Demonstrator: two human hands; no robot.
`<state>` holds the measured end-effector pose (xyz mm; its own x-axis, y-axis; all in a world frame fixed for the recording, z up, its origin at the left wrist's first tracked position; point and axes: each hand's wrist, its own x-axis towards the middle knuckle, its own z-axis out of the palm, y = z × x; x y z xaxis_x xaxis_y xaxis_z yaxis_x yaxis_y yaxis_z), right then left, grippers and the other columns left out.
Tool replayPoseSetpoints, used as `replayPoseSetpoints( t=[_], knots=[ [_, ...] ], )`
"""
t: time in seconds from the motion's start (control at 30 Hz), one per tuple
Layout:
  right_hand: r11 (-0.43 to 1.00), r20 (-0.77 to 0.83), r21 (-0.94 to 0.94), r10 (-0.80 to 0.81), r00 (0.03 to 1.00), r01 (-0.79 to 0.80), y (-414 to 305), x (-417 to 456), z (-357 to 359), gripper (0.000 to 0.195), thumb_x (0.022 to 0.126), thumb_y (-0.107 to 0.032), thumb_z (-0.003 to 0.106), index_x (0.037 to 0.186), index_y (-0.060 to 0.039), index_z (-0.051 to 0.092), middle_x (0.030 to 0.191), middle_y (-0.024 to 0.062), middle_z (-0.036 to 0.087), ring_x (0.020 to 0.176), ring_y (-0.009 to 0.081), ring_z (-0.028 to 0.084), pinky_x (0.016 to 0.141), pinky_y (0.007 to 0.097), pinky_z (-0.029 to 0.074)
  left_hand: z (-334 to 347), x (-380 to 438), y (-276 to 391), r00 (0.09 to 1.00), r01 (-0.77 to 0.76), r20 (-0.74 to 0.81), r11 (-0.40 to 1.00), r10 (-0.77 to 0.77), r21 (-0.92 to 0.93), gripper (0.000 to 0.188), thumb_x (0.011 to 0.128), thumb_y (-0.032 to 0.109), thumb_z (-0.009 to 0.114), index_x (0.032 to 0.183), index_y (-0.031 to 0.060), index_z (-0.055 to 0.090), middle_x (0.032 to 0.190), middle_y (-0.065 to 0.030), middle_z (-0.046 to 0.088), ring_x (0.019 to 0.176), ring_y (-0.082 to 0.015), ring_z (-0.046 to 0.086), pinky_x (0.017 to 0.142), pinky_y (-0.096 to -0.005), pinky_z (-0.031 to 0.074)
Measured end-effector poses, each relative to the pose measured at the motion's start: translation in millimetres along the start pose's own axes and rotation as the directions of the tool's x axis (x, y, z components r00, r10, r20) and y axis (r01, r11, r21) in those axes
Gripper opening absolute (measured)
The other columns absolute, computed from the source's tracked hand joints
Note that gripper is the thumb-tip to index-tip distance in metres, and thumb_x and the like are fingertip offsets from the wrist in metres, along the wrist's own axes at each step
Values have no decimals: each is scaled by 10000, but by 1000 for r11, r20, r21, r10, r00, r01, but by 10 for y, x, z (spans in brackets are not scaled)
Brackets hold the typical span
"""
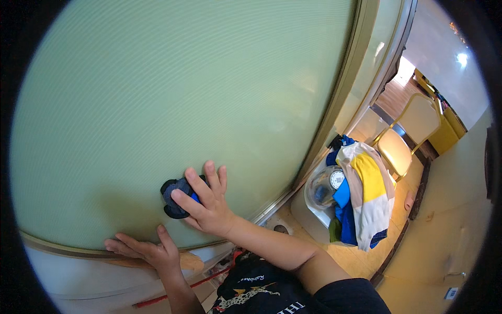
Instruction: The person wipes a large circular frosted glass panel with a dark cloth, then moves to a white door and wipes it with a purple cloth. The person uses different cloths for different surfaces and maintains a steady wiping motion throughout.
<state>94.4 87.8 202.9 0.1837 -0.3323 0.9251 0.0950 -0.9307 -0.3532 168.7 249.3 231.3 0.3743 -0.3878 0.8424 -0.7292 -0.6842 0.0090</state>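
A large pale green ribbed panel [196,98], apparently frosted glass, fills most of the view. My right hand [208,200] presses a dark grey and black cloth bundle [175,198] with a bit of blue against its lower part, fingers spread over it. Lower to the left, my left hand [147,247] has its fingers apart and rests near the panel's bottom frame, holding nothing. A tan object [192,261] shows behind its wrist.
To the right, a white tub [310,219] holds clothes [368,188] and a clear plastic container [323,186]. Beyond it stands a gold-framed chair [396,151]. A metal upright frame [337,90] edges the panel. A red rod [157,300] lies below.
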Motion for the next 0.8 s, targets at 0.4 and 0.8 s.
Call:
replayPoseSetpoints(
  t=[0.4, 0.8],
  knots=[
    [985, 82, -118, -117, 990, 126, 187, -280, -11, 592, 772, -98, 669, 1332, -226, 526, 1493, 159, 387, 1442, 433, 209, 1162, 557, 108, -53, 10, 30, 998, 47, 36, 998, -46, -30, 977, 871, 407, 660, 1532, 32, 46, 1559, -300, -72, 1443, -474, -87, 1125, -634, -6],
    [957, 336, -90, 290, 896, -276, 90, -1150, -634, 524, 827, -29, 590, 1341, -96, 515, 1419, 166, 468, 1282, 390, 459, 1027, 462, 423, 41, -737, 824, 807, 146, 459, 626, 373, -766, 828, 886, 272, 633, 1511, 2, 162, 1563, -283, 69, 1430, -520, -7, 1114, -639, 69]
  ],
)
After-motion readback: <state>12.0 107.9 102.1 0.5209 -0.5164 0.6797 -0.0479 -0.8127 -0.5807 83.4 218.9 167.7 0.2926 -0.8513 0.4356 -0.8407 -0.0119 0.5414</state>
